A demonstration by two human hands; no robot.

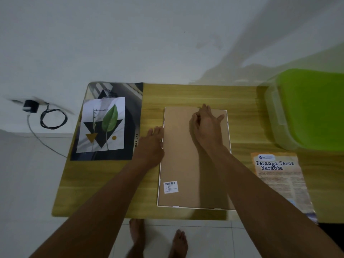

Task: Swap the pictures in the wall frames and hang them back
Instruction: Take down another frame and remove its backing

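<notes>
A white picture frame (161,170) lies face down in the middle of the wooden table (204,94), its brown backing board (178,155) up, with a barcode sticker near the front left corner. My left hand (151,144) rests flat against the frame's left edge. My right hand (205,125) lies on the upper part of the backing board, fingers curled near the top edge; whether they pinch a tab is hidden. A leaf picture (104,125) lies on a dark poster (134,108) at the table's left. A printed sheet reading "Perangi Terus Narkoba" (277,175) lies at the right.
A green-lidded plastic box (309,108) fills the table's back right corner. A black adapter with a coiled cable (53,118) hangs on the white wall at left. My bare feet (158,239) stand on the tiled floor before the table's front edge.
</notes>
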